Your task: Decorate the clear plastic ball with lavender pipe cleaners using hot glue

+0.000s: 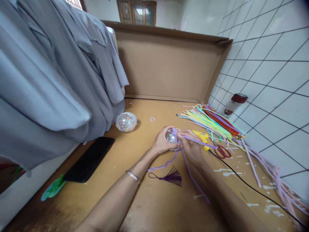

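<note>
My left hand [162, 141] is wrapped round a clear ball with colourful specks [170, 135]. Purple pipe cleaners [196, 140] cross the ball's side, and my right hand [191, 146] pinches one against it, its free end pointing right. Two more purple lengths hang below the ball onto the table, one curving left and one slanting right. Just beneath my hands lies a dark purple tassel [172, 177] with a loop. A second clear speckled ball [126, 121] rests farther left, touching nothing I can see but the table.
Right of my hands are a yellow glue gun [202, 138] with a black cord, red-handled scissors [222, 151] and a pile of coloured pipe cleaners [210, 120]. A black phone [89, 159] lies left. Grey cloth [60, 80] hangs beside it; a cardboard panel [166, 64] stands behind.
</note>
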Demonstrator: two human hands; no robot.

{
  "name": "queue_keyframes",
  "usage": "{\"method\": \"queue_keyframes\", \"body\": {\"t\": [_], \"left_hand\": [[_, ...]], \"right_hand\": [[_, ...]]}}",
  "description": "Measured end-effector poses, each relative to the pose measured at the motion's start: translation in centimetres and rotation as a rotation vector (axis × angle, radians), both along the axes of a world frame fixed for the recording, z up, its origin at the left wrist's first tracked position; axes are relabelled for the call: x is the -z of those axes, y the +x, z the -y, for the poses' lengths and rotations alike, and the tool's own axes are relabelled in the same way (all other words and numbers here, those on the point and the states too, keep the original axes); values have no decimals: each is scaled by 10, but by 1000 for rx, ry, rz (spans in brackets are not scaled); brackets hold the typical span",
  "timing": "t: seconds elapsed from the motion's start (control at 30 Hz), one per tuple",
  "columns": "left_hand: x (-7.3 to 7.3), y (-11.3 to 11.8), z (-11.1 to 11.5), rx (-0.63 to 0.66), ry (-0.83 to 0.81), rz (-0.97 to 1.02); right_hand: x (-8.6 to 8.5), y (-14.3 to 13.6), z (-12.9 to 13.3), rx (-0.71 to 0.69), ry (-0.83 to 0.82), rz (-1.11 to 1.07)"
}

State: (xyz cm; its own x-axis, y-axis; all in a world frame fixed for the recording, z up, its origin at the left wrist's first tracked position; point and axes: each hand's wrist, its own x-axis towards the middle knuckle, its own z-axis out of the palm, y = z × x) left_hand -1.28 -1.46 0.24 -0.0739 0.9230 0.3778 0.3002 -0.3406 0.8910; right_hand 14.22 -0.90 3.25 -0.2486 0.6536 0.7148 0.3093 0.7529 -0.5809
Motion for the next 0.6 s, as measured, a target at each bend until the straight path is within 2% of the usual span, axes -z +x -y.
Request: {"method": "queue_keyframes", "body": {"t": [0.6], "left_hand": [[-4, -1, 2, 41, -51, 32]], "right_hand": [[3, 2, 2, 7, 45, 60]]}}
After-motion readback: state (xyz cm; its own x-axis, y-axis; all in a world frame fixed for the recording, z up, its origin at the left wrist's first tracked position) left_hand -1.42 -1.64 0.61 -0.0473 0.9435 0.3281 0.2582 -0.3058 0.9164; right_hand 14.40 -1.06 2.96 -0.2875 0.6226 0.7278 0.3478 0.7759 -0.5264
